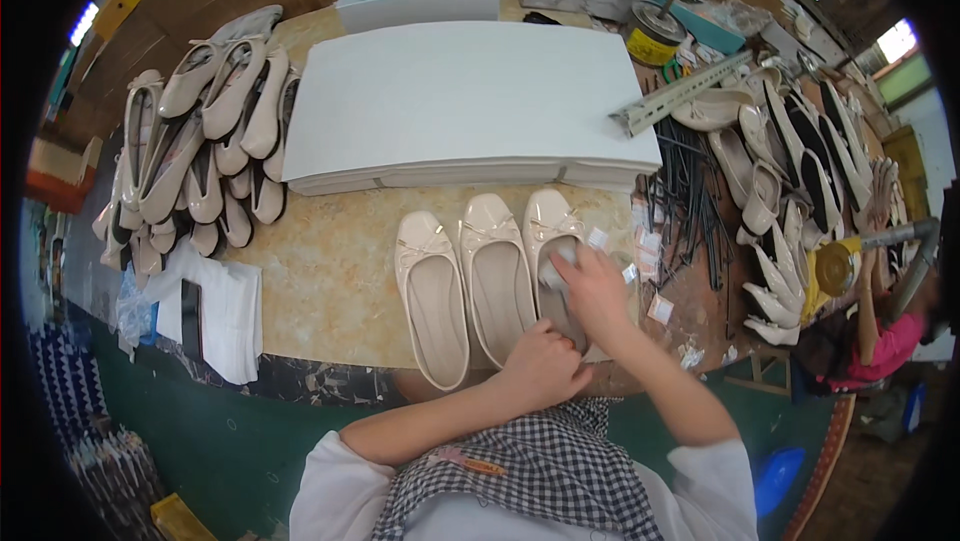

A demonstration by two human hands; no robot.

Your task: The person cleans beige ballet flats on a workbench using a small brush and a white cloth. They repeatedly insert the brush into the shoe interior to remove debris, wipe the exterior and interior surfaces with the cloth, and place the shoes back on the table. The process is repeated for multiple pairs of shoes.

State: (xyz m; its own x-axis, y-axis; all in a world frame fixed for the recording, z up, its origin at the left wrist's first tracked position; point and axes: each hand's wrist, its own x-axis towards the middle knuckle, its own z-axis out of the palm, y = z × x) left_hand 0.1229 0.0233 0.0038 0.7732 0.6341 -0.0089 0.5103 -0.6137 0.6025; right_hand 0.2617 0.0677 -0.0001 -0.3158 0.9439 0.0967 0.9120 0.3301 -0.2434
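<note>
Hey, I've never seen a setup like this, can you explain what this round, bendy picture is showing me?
There's no machine here: a person works with two bare hands. A wide fisheye camera on their head, the left of a pair, looks down, so edges bend.

On the table, three beige flats with bows stand side by side. Behind them is a stack of white sheets; more pale shoes are heaped at left and right.

The left hand is at the heel end of the rightmost flat. The right hand has its fingers on a pale grey wad inside that shoe; whether it grips or presses is unclear.
</note>
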